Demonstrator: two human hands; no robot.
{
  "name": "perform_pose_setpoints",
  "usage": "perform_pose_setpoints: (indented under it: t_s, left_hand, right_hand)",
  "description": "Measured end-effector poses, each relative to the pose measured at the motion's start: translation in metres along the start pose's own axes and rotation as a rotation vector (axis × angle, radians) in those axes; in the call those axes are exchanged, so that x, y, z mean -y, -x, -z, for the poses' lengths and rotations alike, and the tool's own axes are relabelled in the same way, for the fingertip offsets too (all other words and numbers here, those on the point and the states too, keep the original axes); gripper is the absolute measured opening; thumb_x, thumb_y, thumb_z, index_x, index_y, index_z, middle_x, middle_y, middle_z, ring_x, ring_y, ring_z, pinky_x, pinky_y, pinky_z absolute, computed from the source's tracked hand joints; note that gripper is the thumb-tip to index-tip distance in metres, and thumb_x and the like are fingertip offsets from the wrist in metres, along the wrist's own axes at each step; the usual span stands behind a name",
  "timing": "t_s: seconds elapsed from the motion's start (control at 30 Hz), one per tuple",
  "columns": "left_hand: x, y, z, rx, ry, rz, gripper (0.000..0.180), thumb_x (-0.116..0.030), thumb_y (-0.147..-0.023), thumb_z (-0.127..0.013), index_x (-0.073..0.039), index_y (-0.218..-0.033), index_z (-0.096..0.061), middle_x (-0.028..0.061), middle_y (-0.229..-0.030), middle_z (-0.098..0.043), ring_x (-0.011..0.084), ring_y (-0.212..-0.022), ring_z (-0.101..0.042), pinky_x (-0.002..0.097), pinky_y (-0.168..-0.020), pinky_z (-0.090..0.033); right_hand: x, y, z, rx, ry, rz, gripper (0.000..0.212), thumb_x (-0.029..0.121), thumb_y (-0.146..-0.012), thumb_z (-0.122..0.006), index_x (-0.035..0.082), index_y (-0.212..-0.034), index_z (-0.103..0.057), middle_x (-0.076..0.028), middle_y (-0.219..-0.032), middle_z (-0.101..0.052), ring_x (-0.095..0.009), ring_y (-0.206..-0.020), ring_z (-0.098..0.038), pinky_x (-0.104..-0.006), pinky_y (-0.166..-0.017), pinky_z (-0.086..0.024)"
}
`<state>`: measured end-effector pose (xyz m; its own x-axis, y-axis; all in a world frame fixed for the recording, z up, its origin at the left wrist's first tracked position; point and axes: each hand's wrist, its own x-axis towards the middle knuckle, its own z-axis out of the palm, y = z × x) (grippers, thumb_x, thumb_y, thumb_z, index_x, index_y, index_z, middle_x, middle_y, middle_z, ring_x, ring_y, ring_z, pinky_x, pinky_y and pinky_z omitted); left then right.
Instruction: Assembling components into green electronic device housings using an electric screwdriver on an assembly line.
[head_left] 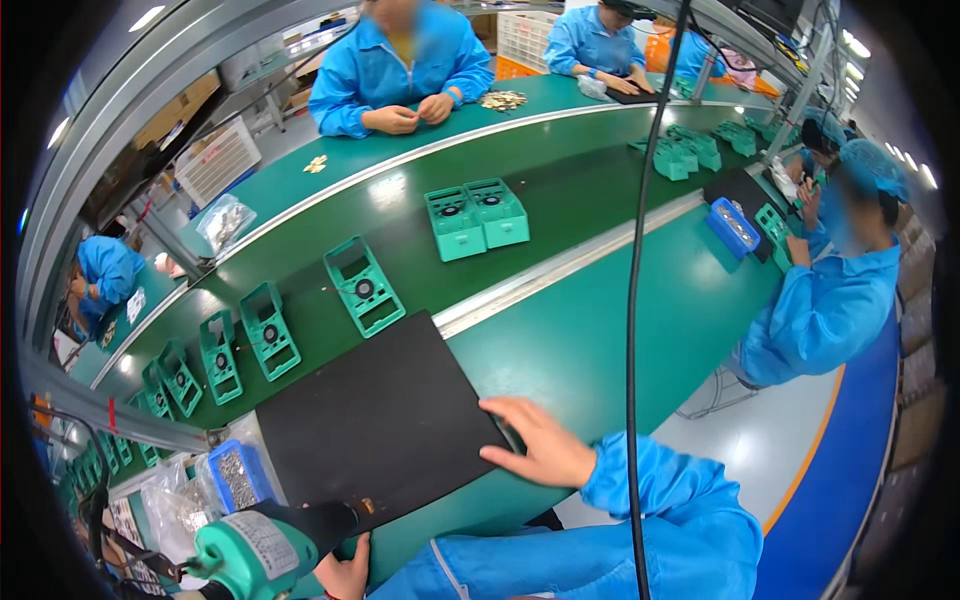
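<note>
Item: my right hand [540, 445], fingers spread, thumb parted from them, fingertips toward the left. Item: my right arm [685, 490], blue-sleeved, cuff at the wrist. Item: my left hand [347, 575], low, partly hidden, one digit upward; its grip I cannot make out.

Right hand [545, 450] spread at a black mat's [370, 420] right edge, left hand [346, 574] partly hidden behind a green power tool [262, 550]; blue box [262, 470] of metal parts at left, green fan housings [459, 244] beyond; co-worker [825, 315] far right
</note>
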<state>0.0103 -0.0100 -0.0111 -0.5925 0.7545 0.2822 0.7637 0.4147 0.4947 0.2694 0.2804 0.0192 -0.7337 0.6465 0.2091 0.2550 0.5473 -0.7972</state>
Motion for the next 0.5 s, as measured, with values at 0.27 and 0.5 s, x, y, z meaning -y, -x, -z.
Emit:
perform_pose_setpoints:
  t_s: [0.27, 0.5]
  left_hand:
    - [-0.001, 0.009, 0.005, -0.058, -0.07, -0.102, 0.063, -0.015, -0.07, -0.087, 0.001, -0.125, -0.06, 0.0242, -0.125, -0.057, 0.0435, -0.109, -0.059, 0.0463, -0.088, -0.05]
    - [-0.01, 0.005, 0.02, -0.112, -0.02, -0.217, 0.05, -0.011, -0.067, -0.089, 0.0, -0.109, -0.066, 0.019, -0.106, -0.062, 0.0376, -0.095, -0.062, 0.0432, -0.079, -0.052]
  right_hand:
    - [0.013, 0.026, -0.026, -0.175, 0.122, 0.072, 0.057, 0.024, -0.086, -0.076, 0.0, -0.133, -0.055, -0.02, -0.127, -0.059, -0.036, -0.105, -0.06, -0.0426, -0.094, -0.049]
    - [0.023, 0.026, -0.035, -0.262, 0.037, -0.037, 0.053, 0.016, -0.08, -0.079, 0.003, -0.127, -0.06, -0.017, -0.102, -0.063, -0.033, -0.094, -0.062, -0.0398, -0.084, -0.05]
